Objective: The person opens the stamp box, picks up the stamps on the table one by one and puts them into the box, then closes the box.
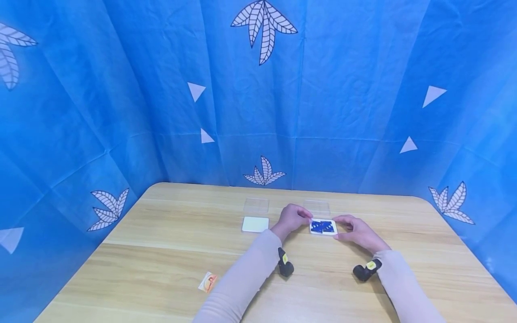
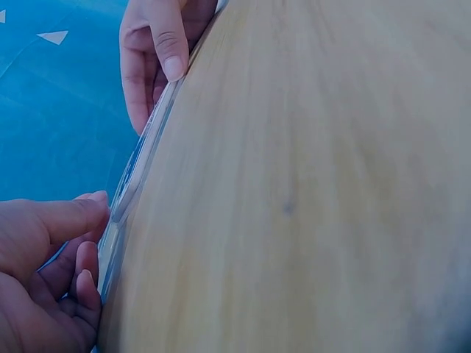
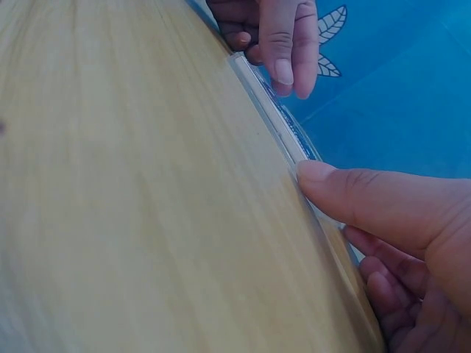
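A shallow white case (image 1: 323, 233) with two overlapping dark-blue patterned pieces (image 1: 322, 226) on top lies between the hands. My left hand (image 1: 290, 220) is at its left end, thumb and index fingertips close together right at the far corner; whether they pinch anything I cannot tell. My right hand (image 1: 361, 232) grips the right end, with the thumb (image 3: 316, 173) on the near edge and the fingers on the far side. From the left wrist, the case (image 2: 131, 184) shows only as a thin edge-on strip.
Left of the hands sits a similar case with a plain white top (image 1: 255, 224). Behind the two cases lie clear flat covers, a left cover (image 1: 256, 205) and a right cover (image 1: 317, 207). A small orange-and-white card (image 1: 208, 281) lies near the left sleeve. Blue curtains (image 1: 343, 89) surround the wooden table (image 1: 161, 251).
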Tool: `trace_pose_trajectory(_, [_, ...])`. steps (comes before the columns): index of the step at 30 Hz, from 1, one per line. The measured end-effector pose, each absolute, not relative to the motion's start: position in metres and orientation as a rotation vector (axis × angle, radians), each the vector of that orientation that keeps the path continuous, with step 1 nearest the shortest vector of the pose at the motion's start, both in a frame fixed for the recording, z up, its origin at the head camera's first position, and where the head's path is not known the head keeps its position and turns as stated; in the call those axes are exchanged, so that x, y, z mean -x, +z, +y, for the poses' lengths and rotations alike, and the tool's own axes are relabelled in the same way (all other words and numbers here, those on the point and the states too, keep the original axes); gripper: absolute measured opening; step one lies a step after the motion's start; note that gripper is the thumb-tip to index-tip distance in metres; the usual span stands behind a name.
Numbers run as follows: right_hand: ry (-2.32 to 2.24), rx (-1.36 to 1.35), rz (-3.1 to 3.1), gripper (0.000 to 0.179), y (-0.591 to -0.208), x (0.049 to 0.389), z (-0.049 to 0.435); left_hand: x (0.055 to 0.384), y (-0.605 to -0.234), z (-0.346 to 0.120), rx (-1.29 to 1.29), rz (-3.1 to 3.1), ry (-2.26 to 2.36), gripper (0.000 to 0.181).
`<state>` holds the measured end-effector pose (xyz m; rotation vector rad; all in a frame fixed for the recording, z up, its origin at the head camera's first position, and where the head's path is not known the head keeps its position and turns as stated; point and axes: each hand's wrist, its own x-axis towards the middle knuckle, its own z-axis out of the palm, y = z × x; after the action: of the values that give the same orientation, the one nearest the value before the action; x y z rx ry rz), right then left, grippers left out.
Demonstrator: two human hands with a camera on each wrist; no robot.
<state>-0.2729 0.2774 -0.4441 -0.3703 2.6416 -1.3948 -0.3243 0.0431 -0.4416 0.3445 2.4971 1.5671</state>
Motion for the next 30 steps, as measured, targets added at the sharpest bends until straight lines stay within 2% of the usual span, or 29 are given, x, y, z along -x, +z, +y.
trace_pose_trajectory(13, [-1.381,0.362,2.646,0.058,-0.443,0.272,0.276,0.326,-0.441,0.04,-0.348,2.448,1.603,0.013])
trace_pose_trajectory(30, [-1.42,0.351,2.608,0.063,-0.443,0.273,0.275,0.329,-0.421,0.018,-0.394,2.414,1.621,0.011])
